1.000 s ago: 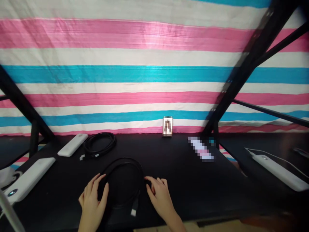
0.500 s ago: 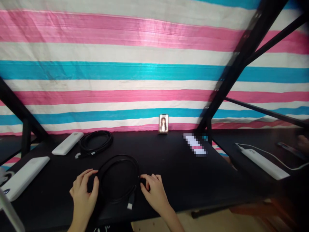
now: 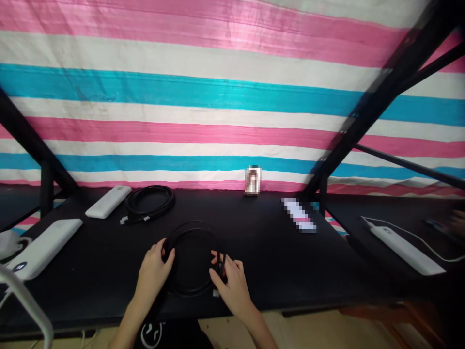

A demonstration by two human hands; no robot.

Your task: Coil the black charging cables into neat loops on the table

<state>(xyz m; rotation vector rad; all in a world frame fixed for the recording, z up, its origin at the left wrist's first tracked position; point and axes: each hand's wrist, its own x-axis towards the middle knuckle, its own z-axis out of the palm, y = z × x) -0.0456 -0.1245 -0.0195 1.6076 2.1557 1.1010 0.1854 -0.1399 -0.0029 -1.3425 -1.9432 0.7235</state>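
Head view, and I begin with the fingers: those of the right hand (image 3: 234,286) are bent around strands of a coiled black charging cable (image 3: 189,293), the thumb lying on the inner side. The left hand (image 3: 154,264) bends at the opposite side of the ring, thumb and fingers a little apart; if they press on it, I cannot tell. A pale plug (image 3: 216,293) shows just below the right fingers, partly hidden. The coil is near the front edge of the black desk (image 3: 272,261), between the hands. To me, the step in hand is gathering the loops; a next move would call for both hands keeping the strands together, with the plug end not slipping out. Farther out, toward the left, are a second black coil (image 3: 132,207) and two white power banks, one behind (image 3: 108,202), one nearer (image 3: 49,247).
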